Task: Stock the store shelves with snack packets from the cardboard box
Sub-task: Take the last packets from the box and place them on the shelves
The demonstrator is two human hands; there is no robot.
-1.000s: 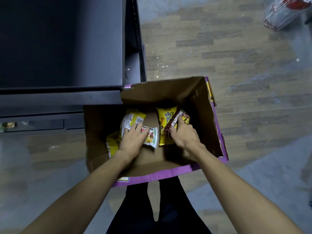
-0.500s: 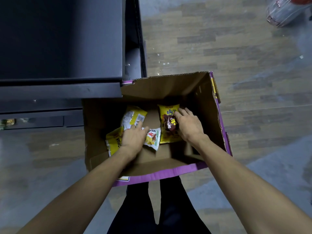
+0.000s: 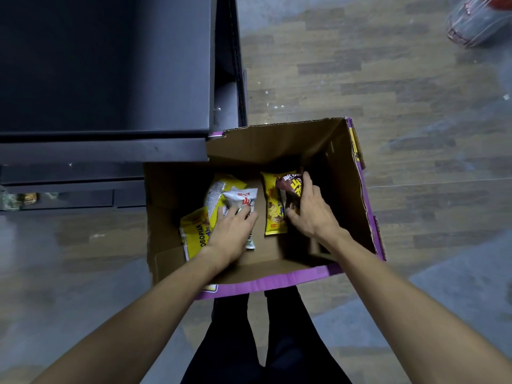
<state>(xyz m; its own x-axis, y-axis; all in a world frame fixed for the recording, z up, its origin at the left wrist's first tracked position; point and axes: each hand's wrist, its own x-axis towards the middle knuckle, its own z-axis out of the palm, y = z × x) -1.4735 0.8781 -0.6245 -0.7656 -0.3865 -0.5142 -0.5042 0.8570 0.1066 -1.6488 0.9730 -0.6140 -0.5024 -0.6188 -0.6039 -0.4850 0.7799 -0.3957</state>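
Cardboard box [image 3: 357, 189], interior: left hand [image 3: 232, 231] grips white packet [image 3: 241, 196], centre; right hand [image 3: 310, 212] pinches brown packet [image 3: 291, 184], nearer right wall. 2 held. Judged light, crinkly, slippery; hold at sealed edges.

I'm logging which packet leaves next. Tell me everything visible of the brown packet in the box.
The brown packet is a small, glossy, crinkled pouch, dark brown with bold yellow characters and some white print. It sits toward the far right inside the box, overlapping the right side of a yellow packet. The right hand grips it, fingers curled over its right edge and thumb at its lower end, hiding that part. Whether it is lifted cannot be told.
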